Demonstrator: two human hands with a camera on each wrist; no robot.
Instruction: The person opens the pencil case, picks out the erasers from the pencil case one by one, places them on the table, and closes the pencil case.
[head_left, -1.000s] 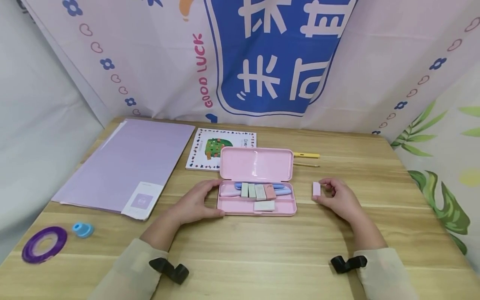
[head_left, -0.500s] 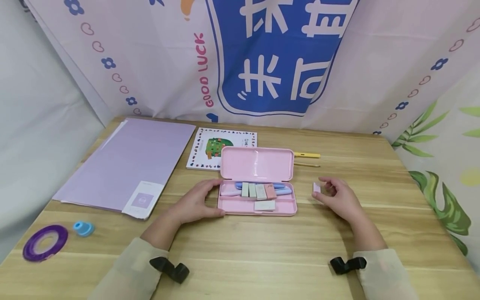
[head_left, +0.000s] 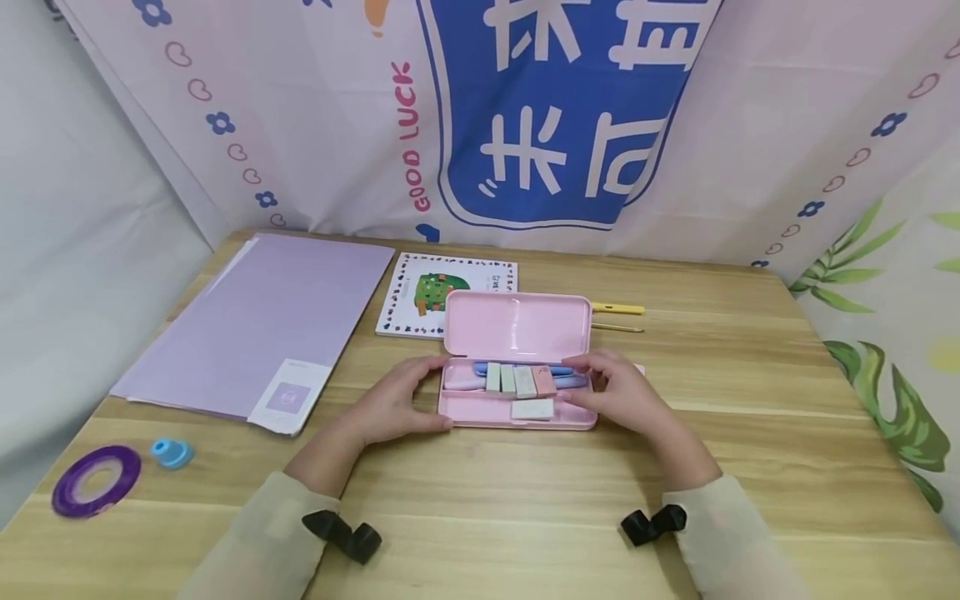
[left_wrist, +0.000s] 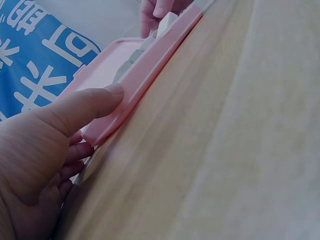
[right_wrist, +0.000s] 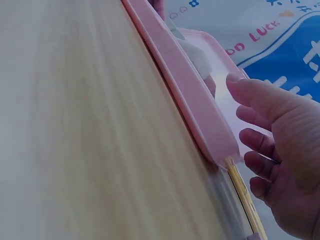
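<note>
A pink pencil case lies with its lid raised in the head view. My left hand grips its left end, thumb on the front wall. Over the right end is my right hand, thumb and fingers apart with nothing between them. A pink eraser lies close to those fingertips, beside pale green erasers and a white one, all on top of blue pens. Another white eraser lies in the front compartment. A small pale eraser shows on the table, mostly hidden behind my right hand.
Behind the case are a picture booklet, a yellow pen and a thin pencil. A large lilac folder covers the left side. Nearer the left edge sit a purple ring and a blue stopper-shaped piece.
My right hand has let go of the small pale eraser on the table and moved left over the case's right end. My left hand has kept its hold on the case.
</note>
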